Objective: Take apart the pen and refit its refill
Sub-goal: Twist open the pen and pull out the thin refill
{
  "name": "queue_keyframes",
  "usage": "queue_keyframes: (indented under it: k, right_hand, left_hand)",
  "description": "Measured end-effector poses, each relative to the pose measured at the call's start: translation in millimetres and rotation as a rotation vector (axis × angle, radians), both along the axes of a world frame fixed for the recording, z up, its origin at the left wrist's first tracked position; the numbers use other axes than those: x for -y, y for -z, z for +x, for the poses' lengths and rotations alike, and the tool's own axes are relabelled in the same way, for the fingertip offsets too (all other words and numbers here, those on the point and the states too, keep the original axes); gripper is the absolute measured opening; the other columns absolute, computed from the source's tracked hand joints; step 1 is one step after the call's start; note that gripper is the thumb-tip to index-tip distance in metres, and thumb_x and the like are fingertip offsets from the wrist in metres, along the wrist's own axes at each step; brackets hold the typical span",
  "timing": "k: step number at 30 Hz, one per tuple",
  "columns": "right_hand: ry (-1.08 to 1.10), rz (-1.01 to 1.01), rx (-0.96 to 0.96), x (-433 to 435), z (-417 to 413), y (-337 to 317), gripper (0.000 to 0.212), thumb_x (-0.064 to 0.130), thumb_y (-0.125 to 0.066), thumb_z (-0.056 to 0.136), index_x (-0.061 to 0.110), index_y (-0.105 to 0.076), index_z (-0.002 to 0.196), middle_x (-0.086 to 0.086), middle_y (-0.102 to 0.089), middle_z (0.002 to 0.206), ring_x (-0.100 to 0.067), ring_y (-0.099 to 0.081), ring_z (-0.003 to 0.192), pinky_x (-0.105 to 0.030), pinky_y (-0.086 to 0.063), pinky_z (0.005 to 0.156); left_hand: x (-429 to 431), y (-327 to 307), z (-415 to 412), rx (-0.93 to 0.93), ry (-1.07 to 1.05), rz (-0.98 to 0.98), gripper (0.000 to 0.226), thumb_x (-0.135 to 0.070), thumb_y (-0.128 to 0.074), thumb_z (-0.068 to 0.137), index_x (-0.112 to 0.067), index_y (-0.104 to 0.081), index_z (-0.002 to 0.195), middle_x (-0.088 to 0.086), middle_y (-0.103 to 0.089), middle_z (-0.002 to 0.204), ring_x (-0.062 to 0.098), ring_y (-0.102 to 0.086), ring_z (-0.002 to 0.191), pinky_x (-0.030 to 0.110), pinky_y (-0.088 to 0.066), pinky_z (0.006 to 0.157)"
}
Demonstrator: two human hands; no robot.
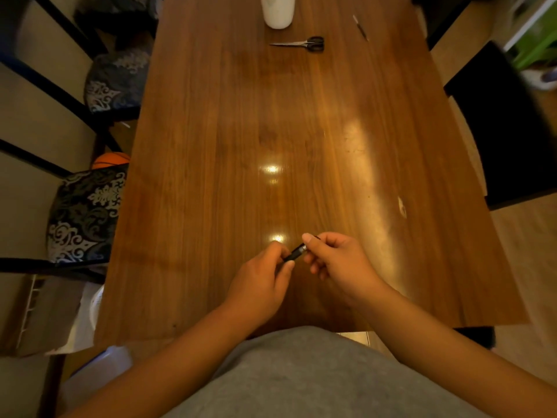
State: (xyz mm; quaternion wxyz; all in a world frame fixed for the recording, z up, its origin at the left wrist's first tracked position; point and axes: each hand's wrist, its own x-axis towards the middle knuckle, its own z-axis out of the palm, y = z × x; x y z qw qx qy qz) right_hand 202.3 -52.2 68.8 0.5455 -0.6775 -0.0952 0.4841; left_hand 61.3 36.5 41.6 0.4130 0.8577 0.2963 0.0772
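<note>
A black pen [296, 253] with a silver band is held between both hands, just above the near part of the wooden table [211, 176]. My left hand [262, 282] pinches its lower end with thumb and curled fingers. My right hand [334, 260] grips the upper end, thumb on top of the silver band, and a thin dark tip pokes out past the fingers. Most of the pen is hidden inside the two hands.
At the far end of the table lie scissors [303, 44], a white bottle [278, 10] and a thin stick-like object [360, 27]. Patterned chairs [87, 212] stand along the left side, a dark chair [506, 128] on the right.
</note>
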Motion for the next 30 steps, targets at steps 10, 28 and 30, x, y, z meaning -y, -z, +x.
queue_keyframes:
  k: [10, 28, 30]
  right_hand:
    - [-0.074, 0.039, 0.059, 36.2, -10.3, -24.8, 0.022, 0.016, -0.064, 0.090, 0.010, -0.063, 0.069, 0.000, -0.064, 0.056, -0.007, -0.054, 0.043, -0.019, -0.039, 0.041]
    - [-0.014, 0.155, 0.091, 51.9, -4.3, -36.7, 0.022, 0.016, -0.062, 0.091, 0.007, -0.067, 0.072, -0.003, -0.064, 0.056, -0.011, -0.054, 0.044, -0.020, -0.042, 0.041]
    - [0.019, 0.147, 0.070, 50.7, -4.4, -35.8, 0.021, 0.016, -0.063, 0.091, 0.005, -0.067, 0.073, -0.004, -0.063, 0.056, -0.010, -0.054, 0.044, -0.020, -0.042, 0.040]
  left_hand:
    - [43.0, -19.8, -15.5, 0.039, -0.045, -0.036, 0.006, -0.033, -0.052, 0.093, -0.033, -0.048, 0.089, -0.014, -0.052, 0.065, 0.002, -0.052, 0.058, 0.019, -0.034, 0.050]
    - [52.4, -48.4, -6.7, 0.101, -0.072, -0.088, 0.007, -0.026, -0.059, 0.091, -0.027, -0.054, 0.087, -0.007, -0.058, 0.063, 0.004, -0.049, 0.051, 0.023, -0.038, 0.048]
    - [51.8, -50.9, -4.9, 0.074, -0.042, -0.008, 0.005, -0.029, -0.056, 0.092, -0.025, -0.053, 0.089, -0.008, -0.057, 0.065, 0.006, -0.051, 0.055, 0.028, -0.041, 0.051]
